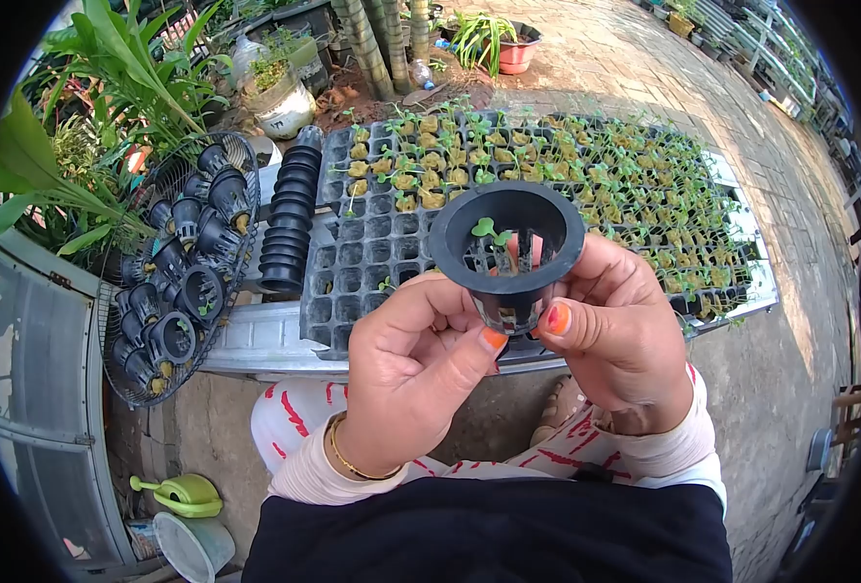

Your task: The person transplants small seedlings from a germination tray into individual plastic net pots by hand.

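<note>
Between my two hands a black net pot (508, 282) is held up with its round rim facing me. A small green seedling (490, 231) shows inside it. My left hand (416, 360) grips the lower left side of the pot, thumb and fingers closed at its base. On the other side my right hand (620, 335) has its thumb and fingers closed around the pot's wall. Behind the pot lies a black seedling tray (353, 255), with bare cells at its left and sprouts in yellowish plugs farther right. What the hidden fingertips touch underneath cannot be made out.
A stack of black net pots (288, 219) lies left of the tray. Beside it, a black wire basket (200, 361) holds several net pots with seedlings. A green watering can (186, 494) and a bucket (180, 549) stand on the ground at lower left. Leafy plants (81, 194) overhang the basket.
</note>
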`<state>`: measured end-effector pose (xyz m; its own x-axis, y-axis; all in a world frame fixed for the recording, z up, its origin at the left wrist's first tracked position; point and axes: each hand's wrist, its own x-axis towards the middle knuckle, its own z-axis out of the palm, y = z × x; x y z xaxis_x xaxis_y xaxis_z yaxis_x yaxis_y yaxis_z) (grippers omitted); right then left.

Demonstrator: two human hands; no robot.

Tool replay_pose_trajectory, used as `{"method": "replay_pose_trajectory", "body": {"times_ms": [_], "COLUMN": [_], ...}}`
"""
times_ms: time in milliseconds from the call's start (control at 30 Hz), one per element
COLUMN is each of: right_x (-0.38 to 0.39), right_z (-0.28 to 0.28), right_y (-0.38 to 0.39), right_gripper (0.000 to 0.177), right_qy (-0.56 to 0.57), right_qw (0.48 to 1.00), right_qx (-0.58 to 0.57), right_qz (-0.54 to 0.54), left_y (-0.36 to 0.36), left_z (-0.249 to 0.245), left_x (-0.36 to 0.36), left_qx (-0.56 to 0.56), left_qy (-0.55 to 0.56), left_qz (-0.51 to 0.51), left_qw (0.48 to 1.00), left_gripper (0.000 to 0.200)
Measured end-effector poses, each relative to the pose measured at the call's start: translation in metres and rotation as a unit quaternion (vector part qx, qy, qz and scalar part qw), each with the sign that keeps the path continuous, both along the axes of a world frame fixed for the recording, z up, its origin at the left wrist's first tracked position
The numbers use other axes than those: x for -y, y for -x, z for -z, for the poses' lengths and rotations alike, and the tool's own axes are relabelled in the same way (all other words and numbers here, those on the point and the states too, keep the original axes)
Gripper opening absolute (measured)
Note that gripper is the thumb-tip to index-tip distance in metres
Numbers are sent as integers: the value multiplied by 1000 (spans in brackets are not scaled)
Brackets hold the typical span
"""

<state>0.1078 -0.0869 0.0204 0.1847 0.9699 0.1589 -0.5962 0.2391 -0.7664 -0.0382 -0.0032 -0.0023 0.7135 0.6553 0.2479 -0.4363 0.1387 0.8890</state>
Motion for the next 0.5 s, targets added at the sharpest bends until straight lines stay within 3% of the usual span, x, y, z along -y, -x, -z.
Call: {"method": "replay_pose_trajectory", "body": {"times_ms": [133, 500], "right_x": [-2, -1], "right_z": [1, 4], "right_y": [2, 1], "right_gripper": [39, 37], "right_qy": [-14, -21], "right_qw": [1000, 999], "right_qx": [-23, -32], "right_qz": [-7, -9], "left_y": [1, 2], "left_z": [-3, -3], "left_x": [1, 0], "left_qx": [4, -7], "left_qy": [51, 50], "left_qz": [25, 31], "left_qw": [998, 998], "left_gripper": [15, 14]}}
